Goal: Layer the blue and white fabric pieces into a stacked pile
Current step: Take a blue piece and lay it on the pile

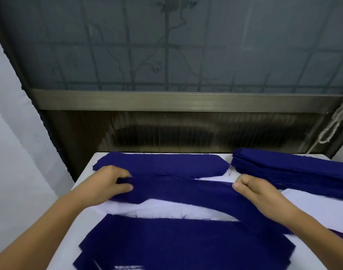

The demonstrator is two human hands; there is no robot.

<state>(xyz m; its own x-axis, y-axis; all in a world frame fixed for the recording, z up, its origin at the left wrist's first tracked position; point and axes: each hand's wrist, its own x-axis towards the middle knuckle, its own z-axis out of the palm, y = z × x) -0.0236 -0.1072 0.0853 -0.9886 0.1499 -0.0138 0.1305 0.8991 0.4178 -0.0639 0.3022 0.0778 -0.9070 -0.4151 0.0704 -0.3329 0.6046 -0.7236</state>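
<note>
A long dark blue fabric piece (178, 193) stretches across the middle of the table, lifted a little. My left hand (106, 182) pinches its left end between thumb and fingers. Its right end is pinched by my right hand (252, 187). Beneath it lies a white fabric piece (166, 209). Farther back, a blue pile (162, 163) lies flat near the table's far edge. A thick stack of blue pieces (291, 168) sits at the back right. Another blue pile (178, 244) lies closest to me.
The white table (79, 227) ends at a dark wall panel (166, 129) under a window. A white sheet (322, 209) lies at the right, beside the thick stack. A cord (334, 123) hangs at the far right. White cloth (14, 152) drapes along the left.
</note>
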